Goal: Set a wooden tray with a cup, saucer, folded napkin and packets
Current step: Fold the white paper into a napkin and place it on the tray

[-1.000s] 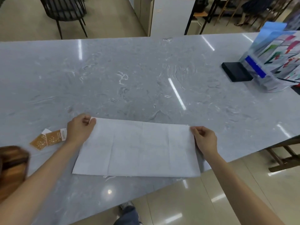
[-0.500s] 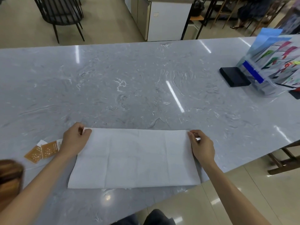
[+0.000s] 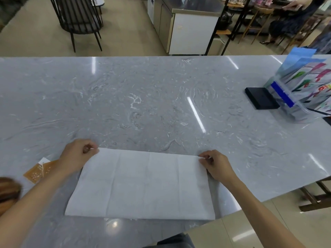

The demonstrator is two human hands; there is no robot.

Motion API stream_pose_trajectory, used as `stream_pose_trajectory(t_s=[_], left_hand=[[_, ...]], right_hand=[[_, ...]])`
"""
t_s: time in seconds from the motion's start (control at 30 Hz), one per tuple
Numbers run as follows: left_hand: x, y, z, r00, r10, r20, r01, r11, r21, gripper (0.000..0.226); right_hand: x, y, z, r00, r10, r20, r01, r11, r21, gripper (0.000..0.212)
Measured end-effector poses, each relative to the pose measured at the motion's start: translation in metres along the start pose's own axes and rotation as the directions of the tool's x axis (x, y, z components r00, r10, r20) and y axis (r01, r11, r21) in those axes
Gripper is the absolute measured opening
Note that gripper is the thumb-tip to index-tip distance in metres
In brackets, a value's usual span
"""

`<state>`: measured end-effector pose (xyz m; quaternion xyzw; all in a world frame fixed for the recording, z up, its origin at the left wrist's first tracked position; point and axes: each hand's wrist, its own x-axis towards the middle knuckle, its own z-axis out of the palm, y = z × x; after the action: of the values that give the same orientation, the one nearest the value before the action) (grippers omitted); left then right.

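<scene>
A white paper napkin (image 3: 143, 183) lies flat and wide on the grey marble counter (image 3: 143, 104), near its front edge, with fold creases across it. My left hand (image 3: 77, 154) pinches its far left corner. My right hand (image 3: 216, 164) pinches its far right corner. Two orange-brown packets (image 3: 38, 171) lie on the counter just left of my left wrist. A brown wooden piece, probably the tray (image 3: 8, 189), shows blurred at the left edge. No cup or saucer is in view.
A black box (image 3: 261, 100) and a clear stand of colourful leaflets (image 3: 302, 90) sit at the counter's right end. Beyond the counter are a dark chair (image 3: 78, 20), a white cabinet (image 3: 191, 33) and a seated person (image 3: 293, 20).
The napkin's far edge has come slightly toward me with both hands still pinching its corners. The camera has tilted up, showing more of the room beyond the counter.
</scene>
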<state>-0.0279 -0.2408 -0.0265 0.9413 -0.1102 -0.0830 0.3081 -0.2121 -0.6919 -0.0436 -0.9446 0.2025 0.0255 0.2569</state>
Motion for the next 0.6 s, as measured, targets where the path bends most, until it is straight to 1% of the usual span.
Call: stream_pose_trajectory(t_s=[0.07,0.17,0.23,0.3,0.4,0.43,0.5,0.6], left_hand=[[0.003,0.000,-0.001,0.999,0.036,0.008,-0.036,0.999,0.037,0.005],[0.010,-0.004,-0.005,0.997,0.054,0.054,-0.058,0.996,0.072,0.007],[0.015,-0.008,-0.007,0.993,0.058,0.107,-0.065,0.996,0.059,0.014],[0.020,-0.011,-0.010,0.982,0.070,0.175,-0.078,0.996,0.038,0.017],[0.025,-0.012,-0.017,0.957,0.094,0.274,-0.106,0.994,0.027,0.019],[0.027,-0.013,-0.019,0.952,0.112,0.284,-0.124,0.992,0.026,0.018],[0.028,-0.015,-0.023,0.949,0.126,0.288,-0.129,0.992,-0.007,0.017],[0.026,-0.019,-0.028,0.951,0.112,0.288,-0.084,0.991,-0.108,0.008]], right_hand=[[0.003,-0.002,-0.002,1.000,-0.013,0.018,0.013,1.000,-0.015,0.009],[0.010,-0.004,-0.006,0.997,-0.032,0.075,0.032,0.999,0.004,0.019],[0.017,-0.006,-0.010,0.989,-0.022,0.149,0.018,1.000,0.024,0.023],[0.023,-0.007,-0.013,0.976,-0.009,0.217,0.005,1.000,0.018,0.018],[0.028,-0.006,-0.016,0.967,-0.019,0.253,0.005,0.998,0.055,0.020],[0.029,-0.005,-0.017,0.968,-0.020,0.251,-0.003,0.996,0.092,0.018],[0.026,-0.001,-0.021,0.971,0.000,0.239,-0.059,0.970,0.237,0.013],[0.018,0.001,-0.027,0.971,0.019,0.237,-0.128,0.882,0.454,0.006]])
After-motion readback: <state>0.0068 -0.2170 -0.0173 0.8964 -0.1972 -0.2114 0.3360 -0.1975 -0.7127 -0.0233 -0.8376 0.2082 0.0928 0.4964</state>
